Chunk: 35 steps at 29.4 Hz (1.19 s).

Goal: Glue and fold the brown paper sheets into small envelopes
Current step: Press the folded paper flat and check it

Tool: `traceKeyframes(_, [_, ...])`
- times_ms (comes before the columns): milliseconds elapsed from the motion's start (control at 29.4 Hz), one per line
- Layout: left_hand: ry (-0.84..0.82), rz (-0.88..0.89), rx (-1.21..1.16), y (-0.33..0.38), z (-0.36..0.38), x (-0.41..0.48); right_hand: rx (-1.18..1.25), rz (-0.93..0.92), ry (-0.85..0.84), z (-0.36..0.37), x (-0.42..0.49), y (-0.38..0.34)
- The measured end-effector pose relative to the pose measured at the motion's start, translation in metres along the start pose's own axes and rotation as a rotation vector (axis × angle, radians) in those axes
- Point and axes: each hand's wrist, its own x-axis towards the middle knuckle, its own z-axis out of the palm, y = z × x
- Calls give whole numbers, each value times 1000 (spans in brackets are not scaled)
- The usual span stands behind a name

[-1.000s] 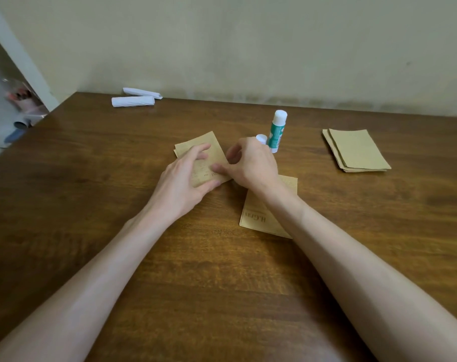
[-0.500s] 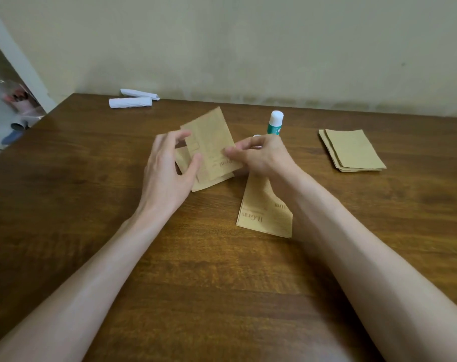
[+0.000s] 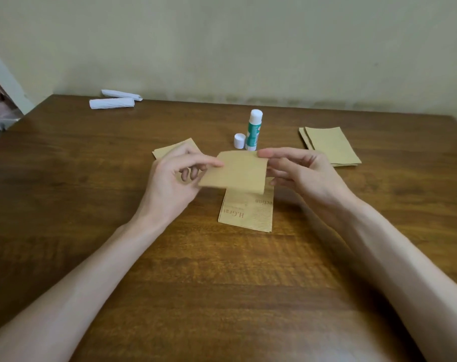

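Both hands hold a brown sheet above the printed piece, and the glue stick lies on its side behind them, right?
Not quite. The head view shows the glue stick standing upright, not on its side. The rest holds: the left hand and right hand pinch the brown sheet above the printed piece.

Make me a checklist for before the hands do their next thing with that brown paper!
1. Grip: left hand and right hand pinch the brown paper at its sides: ok.
2. The glue stick stands upright behind it: ok.
3. The cap is off, standing beside the stick: ok.
4. Glue already on the held paper: cannot tell.
5. The printed sheet lies flat on the table: ok.
6. The stack of plain sheets sits at the right: ok.
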Motion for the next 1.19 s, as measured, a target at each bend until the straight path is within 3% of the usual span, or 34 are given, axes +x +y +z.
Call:
traceKeyframes(204, [-49,13,0,4,10,-6,3,37,40,1,-10,2])
traceKeyframes(476, [-147,-140,-50,12,14,-8,77,249,129,-4,-6,10])
traceKeyframes(613, [-215,-135,32,7,9,-5,71,280,236,-13,-4,13])
traceKeyframes(783, [-409,-142,220,2,1,-5,-123,266,309,-27,-2,14])
traceKeyframes(1191, [-316,-220,153,4,4,-3,-283,136,228,-20,5,16])
